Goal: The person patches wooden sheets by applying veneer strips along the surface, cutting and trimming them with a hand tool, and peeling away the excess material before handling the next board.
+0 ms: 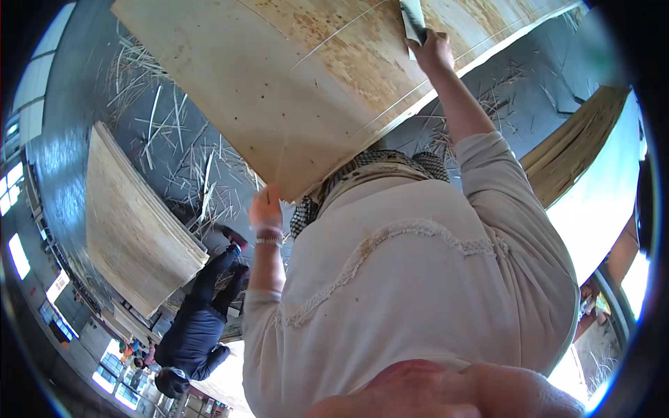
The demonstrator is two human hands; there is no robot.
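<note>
A large pale wood veneer sheet (279,104) with brown stains, small dark spots and thin lines lies on top of a stack in front of my body. My left hand (266,209) is closed at its near left corner, with the fingers at the edge. Farther along the sheet, toward the right, my right hand (433,52) is wrapped round a flat, narrow piece (412,17), pale with a dark part. Its exact kind is unclear, and its far end is cut off by the top of the view.
Another stack of wood sheets (139,223) stands at left, near a person in dark clothes (195,327). Wood splinters (167,125) litter the grey floor (63,160). More stacked sheets (578,139) are at right.
</note>
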